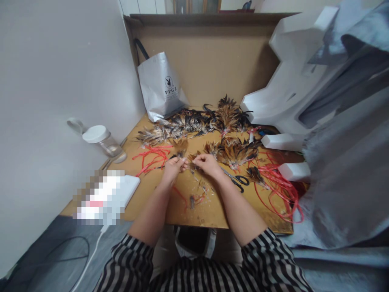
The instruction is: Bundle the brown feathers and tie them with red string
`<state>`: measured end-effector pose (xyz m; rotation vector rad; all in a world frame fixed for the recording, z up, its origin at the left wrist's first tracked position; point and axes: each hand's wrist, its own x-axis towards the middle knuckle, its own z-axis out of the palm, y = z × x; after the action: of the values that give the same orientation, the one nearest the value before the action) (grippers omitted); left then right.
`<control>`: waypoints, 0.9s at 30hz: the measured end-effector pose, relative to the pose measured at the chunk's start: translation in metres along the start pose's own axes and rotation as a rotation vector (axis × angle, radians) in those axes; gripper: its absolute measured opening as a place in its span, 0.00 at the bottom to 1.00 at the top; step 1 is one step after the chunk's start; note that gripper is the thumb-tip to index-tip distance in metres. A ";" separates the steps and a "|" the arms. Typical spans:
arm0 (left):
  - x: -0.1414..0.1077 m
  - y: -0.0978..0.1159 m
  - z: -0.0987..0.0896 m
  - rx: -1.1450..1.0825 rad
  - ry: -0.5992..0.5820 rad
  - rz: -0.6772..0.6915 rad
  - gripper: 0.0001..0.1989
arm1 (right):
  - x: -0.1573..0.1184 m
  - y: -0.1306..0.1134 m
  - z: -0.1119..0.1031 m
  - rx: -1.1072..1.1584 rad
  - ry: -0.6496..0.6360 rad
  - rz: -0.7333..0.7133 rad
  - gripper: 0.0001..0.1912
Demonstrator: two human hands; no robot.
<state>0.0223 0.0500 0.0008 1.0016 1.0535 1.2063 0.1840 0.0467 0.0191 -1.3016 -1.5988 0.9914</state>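
My left hand (174, 168) is closed on the base of a small bunch of brown feathers (180, 147), whose tips fan out away from me. Close beside it, my right hand (208, 164) pinches its fingertips together near a small dark feather (194, 156); whether the feather is between them or behind them is too small to make out. Scissors with black handles (238, 180) lie just right of my right wrist. Past my hands are tied bundles of brown feathers (234, 152). Feather scraps (192, 201) and white bits are scattered on the table between my forearms.
A long pile of dark feathers (188, 123) lies farther back, before a silver-grey bag (158, 87). Red plastic strips (152, 156) lie left, with a larger tangle (282, 188) at right. A lidded bottle (105, 142) and white device (129, 190) stand left; white foam (273, 81) rises right.
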 end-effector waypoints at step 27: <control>-0.005 0.003 0.003 -0.235 -0.122 -0.181 0.08 | 0.001 -0.001 -0.001 0.343 0.024 0.234 0.12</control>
<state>0.0248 0.0451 0.0046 0.7709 0.8646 1.0784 0.1844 0.0480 0.0204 -1.2700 -1.2089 1.3227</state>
